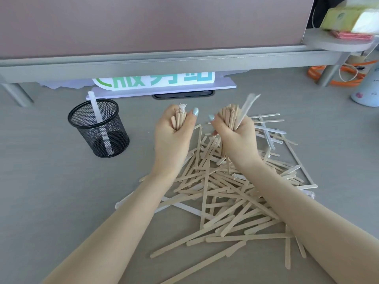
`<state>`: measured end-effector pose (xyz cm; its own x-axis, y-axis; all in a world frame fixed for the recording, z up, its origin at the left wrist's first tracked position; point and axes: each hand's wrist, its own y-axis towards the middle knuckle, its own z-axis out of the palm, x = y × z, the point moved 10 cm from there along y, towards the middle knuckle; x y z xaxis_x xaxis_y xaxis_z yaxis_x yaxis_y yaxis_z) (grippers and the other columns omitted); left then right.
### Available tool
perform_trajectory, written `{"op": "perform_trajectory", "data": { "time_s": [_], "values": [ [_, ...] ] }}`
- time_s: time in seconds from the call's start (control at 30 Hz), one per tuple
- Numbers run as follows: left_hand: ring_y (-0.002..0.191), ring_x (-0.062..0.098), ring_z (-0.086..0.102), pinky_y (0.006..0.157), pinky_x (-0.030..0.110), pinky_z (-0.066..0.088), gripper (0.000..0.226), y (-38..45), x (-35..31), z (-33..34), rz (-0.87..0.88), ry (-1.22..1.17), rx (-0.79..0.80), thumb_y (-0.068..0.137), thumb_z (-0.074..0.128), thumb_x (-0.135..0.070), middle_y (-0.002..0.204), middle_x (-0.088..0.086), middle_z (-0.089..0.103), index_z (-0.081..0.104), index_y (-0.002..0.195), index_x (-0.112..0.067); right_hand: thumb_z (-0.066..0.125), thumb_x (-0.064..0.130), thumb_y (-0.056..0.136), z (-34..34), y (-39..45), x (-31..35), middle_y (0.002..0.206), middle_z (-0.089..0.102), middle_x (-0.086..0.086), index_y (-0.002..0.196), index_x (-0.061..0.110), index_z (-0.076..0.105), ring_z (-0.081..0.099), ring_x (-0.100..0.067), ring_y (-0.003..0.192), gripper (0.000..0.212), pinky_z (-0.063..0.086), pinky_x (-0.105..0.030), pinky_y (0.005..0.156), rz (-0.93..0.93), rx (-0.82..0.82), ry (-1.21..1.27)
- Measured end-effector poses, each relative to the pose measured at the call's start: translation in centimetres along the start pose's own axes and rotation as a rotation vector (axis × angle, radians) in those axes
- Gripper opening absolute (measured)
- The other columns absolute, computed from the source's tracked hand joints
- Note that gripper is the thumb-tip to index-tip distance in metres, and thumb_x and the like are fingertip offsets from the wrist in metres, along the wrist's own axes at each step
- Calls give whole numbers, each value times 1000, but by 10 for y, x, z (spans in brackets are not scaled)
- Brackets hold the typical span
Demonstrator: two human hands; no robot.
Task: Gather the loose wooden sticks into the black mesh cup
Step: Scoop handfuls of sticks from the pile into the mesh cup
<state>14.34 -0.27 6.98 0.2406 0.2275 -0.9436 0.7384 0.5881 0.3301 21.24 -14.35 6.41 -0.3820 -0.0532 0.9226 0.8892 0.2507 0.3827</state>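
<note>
A big heap of loose wooden sticks (227, 193) lies on the grey desk (51, 191), some still in clear wrappers. My left hand (172, 138) is closed around an upright bundle of sticks (180, 117) at the heap's far left edge. My right hand (235, 138) grips a thicker upright bundle (230, 115) with a wrapped stick poking up from it. The black mesh cup (99, 128) stands upright on the desk to the left of both hands, apart from them, holding one wrapped stick (98, 117).
A grey monitor-stand shelf (164, 62) runs across the back, with a sign (158, 80) under it. An orange cable (336, 74) and a pale blue container (367, 89) sit at the far right. A round shelf (336, 41) holds packets.
</note>
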Motion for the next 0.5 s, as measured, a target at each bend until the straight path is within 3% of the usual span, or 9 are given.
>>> {"op": "perform_trajectory", "data": {
  "time_s": [0.07,0.1,0.2,0.33,0.43,0.5],
  "values": [
    [55,16,28,59,34,33,41,-2,3,4,-14,26,16,89,58,-19,55,5,26,32,59,-15,61,15,86,3,0,-2,58,39,-3,58,7,41,39,-23,57,35,42,-40,58,30,26,-6],
    [55,18,27,60,32,34,41,-3,2,3,-9,22,9,89,58,-18,56,13,26,33,59,-8,60,15,87,3,1,-1,57,38,-4,59,10,40,37,-21,56,35,40,-34,56,46,24,-4],
    [58,32,22,53,31,31,47,-4,-6,-6,32,-33,-66,90,58,-19,58,20,28,33,65,12,57,17,90,-5,4,10,55,33,-6,58,15,35,31,-17,51,39,34,-22,48,47,-35,15],
    [59,43,30,52,41,34,45,-2,-18,-11,113,-67,-77,89,59,-21,59,32,32,37,68,13,59,19,89,-15,11,13,56,38,-3,61,15,39,38,-11,45,34,38,-19,45,84,-67,66],
    [58,37,31,52,24,29,37,-3,-8,-8,41,-32,-64,89,57,-13,62,32,38,39,72,13,60,17,88,-12,12,5,57,45,-3,62,13,44,46,-7,44,30,44,-15,48,139,-14,6],
    [59,25,27,50,22,25,35,-3,4,-2,-47,31,-9,88,55,-13,61,20,35,37,69,9,60,22,88,-11,12,-1,55,43,-6,63,9,46,43,-15,45,31,38,-10,44,191,9,-66]
  ]
}}
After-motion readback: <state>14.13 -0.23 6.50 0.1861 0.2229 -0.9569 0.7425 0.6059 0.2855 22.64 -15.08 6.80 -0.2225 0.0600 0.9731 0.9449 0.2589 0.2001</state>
